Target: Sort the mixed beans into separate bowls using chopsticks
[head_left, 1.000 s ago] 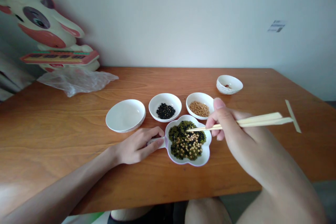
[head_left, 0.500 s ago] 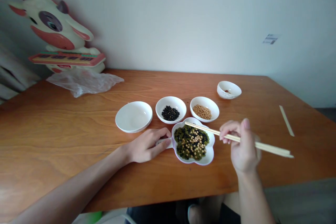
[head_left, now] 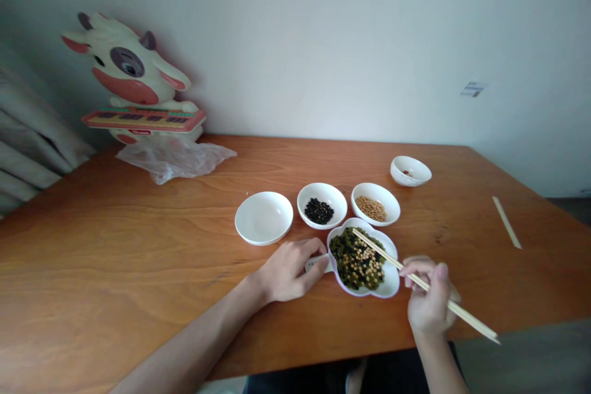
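Note:
My left hand [head_left: 292,271] lies on the table with its thumb and fingers closed on the short handle of a white, lilac-edged, flower-shaped dish [head_left: 391,282]. Mixed green, black and yellow beans [head_left: 357,265] fill much of the dish. In my right hand [head_left: 431,298] is a pair of light wooden chopsticks [head_left: 475,322], their tips close together over the far part of the beans. Whether a bean sits between the tips is too small to tell. Just behind the dish stand a white bowl of black beans [head_left: 319,212] and one of yellow beans [head_left: 370,209].
A white bowl [head_left: 264,218] with nothing visible inside stands left of the others. Another small bowl [head_left: 410,171] holds a few brown bits at the back right. A pale strip [head_left: 506,221] lies far right. A cow-shaped toy keyboard [head_left: 143,86] and plastic bag [head_left: 180,160] occupy the back left.
The whole view has shifted, moving everything rightward and down, most on the left. My right hand is closer to the dish, and the chopsticks slope more steeply. My left hand keeps its grip.

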`<action>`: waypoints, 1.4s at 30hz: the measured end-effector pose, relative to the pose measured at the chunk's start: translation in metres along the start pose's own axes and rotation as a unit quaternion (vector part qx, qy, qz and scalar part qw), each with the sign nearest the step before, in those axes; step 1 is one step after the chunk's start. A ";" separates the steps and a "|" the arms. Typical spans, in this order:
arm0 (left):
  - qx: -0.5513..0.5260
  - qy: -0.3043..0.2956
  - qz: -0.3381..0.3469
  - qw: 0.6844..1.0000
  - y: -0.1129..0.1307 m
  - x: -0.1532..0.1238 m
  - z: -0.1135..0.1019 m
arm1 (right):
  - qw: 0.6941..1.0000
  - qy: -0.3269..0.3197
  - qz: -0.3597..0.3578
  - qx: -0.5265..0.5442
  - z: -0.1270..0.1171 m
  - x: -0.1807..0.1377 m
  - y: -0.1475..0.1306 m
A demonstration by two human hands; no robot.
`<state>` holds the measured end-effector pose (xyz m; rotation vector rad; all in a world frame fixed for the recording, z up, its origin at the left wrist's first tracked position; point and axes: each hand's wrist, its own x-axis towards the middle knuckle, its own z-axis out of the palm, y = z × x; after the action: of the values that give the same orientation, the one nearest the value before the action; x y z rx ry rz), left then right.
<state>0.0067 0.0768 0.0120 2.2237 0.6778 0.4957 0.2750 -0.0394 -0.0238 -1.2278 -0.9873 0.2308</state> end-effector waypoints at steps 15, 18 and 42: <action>0.014 0.063 0.000 0.998 0.001 -0.003 0.004 | 0.998 -0.056 -0.014 -0.009 -0.004 -0.004 -0.001; 0.020 0.068 -0.001 0.997 0.003 -0.004 0.005 | 0.998 -0.061 -0.020 0.001 -0.002 -0.003 -0.001; 0.037 0.070 -0.003 0.997 0.004 -0.007 0.005 | 0.998 -0.056 -0.010 0.017 0.003 -0.001 -0.005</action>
<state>0.0052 0.0671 0.0111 2.2708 0.7860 0.6384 0.2706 -0.0399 -0.0205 -1.1846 -1.0871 0.3015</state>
